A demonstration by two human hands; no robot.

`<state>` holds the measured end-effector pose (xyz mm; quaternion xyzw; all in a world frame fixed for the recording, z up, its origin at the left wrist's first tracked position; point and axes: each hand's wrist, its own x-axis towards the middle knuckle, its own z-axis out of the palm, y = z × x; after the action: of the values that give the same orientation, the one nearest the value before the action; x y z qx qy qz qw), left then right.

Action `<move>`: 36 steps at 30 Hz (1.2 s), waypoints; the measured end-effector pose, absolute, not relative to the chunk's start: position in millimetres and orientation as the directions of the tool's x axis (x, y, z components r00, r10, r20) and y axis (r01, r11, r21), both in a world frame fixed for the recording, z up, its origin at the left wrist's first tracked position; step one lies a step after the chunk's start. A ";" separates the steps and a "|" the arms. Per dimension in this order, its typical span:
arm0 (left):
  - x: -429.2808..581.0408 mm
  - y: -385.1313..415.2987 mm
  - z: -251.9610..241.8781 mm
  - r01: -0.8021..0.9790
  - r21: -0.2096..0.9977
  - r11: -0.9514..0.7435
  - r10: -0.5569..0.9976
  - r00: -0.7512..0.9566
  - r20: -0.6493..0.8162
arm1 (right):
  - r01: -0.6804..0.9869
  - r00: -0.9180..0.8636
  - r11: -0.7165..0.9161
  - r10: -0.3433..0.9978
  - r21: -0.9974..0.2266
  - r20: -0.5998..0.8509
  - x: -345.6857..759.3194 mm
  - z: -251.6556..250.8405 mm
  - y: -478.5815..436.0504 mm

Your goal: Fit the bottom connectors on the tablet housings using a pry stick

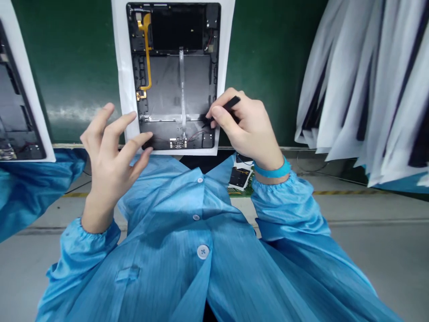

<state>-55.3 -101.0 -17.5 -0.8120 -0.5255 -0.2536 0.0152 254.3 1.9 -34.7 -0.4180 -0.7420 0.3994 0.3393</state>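
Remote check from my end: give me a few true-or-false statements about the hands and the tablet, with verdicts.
The right hand holds a black tool against the tablet. True.

The left hand grips the same tool. False: it is open and empty, near the tablet's lower corner on that side.

The yellow flex cable runs down the tablet's right side. False: it runs down the left side in this view.

A blue strap circles the right wrist. True.

A second tablet lies off to the left, on white paper. True.
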 end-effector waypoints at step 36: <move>-23.4 -45.8 -18.0 0.583 0.515 -0.629 0.731 0.668 0.138 | 0.438 -0.463 0.414 0.865 -0.798 0.195 257.8 -28.1 -11.2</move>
<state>-23.4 -45.8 -18.0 -0.8864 -0.3707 -0.1694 -0.2195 257.8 -11.2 -28.1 -0.4163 -0.7821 0.3460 0.3086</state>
